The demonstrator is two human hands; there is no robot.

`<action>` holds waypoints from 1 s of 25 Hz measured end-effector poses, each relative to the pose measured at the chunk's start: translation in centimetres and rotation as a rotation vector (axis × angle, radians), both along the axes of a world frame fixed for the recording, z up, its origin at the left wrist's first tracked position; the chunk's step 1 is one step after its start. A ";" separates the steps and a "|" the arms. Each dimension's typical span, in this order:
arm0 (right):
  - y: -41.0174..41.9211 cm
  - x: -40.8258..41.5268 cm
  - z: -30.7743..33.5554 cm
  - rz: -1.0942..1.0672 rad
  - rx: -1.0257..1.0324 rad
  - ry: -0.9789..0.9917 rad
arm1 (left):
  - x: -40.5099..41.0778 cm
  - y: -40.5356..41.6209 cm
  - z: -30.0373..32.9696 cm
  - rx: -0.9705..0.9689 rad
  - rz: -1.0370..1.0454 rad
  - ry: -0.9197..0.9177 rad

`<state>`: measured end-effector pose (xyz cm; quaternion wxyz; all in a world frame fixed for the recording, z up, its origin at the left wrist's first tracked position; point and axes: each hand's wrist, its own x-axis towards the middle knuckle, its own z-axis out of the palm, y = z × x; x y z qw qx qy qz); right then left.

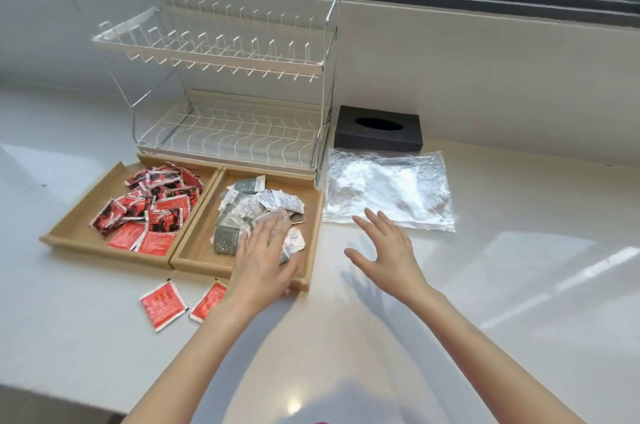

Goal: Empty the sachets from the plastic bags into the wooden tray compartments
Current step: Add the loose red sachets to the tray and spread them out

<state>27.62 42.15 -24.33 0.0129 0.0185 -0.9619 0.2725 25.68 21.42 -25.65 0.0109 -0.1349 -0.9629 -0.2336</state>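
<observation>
A wooden tray point(194, 215) with two compartments lies on the white counter. Its left compartment holds several red sachets point(152, 205); its right compartment holds several grey and white sachets point(252, 205). Two more red sachets point(162, 305) lie on the counter in front of the tray. My left hand point(263, 260) rests flat, fingers spread, over the grey sachets at the right compartment's front. My right hand point(384, 250) hovers open above the counter, just in front of a flat clear plastic bag point(391, 189) lying right of the tray.
A two-tier wire dish rack point(228, 104) stands directly behind the tray. A black tissue box point(379, 134) sits behind the plastic bag against the wall. The counter's front edge runs at the lower left.
</observation>
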 end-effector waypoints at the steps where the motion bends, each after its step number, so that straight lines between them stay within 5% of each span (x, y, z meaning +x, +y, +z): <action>1: -1.5 0.1 -0.2 0.017 -0.020 -0.008 | 0.5 -1.2 0.0 0.001 0.015 -0.005; 14: -16.6 2.4 -4.0 0.281 -0.146 -0.060 | 3.7 -14.4 -2.4 0.018 0.202 -0.049; 20: -20.8 1.4 -5.6 0.274 0.010 -0.150 | 3.5 -18.4 -4.7 -0.082 0.136 -0.145; 25: -22.3 1.0 -5.9 0.152 -0.065 -0.189 | 2.1 -19.7 -4.9 -0.047 -0.015 -0.185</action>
